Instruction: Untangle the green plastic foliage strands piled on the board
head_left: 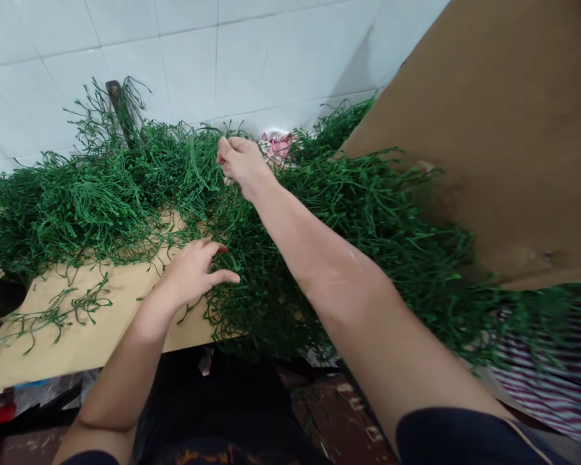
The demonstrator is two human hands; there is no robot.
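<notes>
Thin green artificial-looking plant stems lie in a big heap [101, 194] along the back left. A second, darker heap of the same stems [281, 284] fills the middle and right. My left hand [196, 271] is at the left edge of the middle heap, thumb and fingers apart around a gap with nothing gripped between them. Reaching over the stems toward the wall, my right hand [242, 165] has its fingertips pinched together. Whatever may be in that pinch is hidden or too fine to make out.
Under the stems lies a brown cardboard sheet [121, 310], with a loose sprig [77, 307] on it. A large cardboard panel [494, 142] stands at the right. White tiles [188, 64] form the back wall. A pink-and-white item [278, 145] and an upright metal piece [120, 113] are near it.
</notes>
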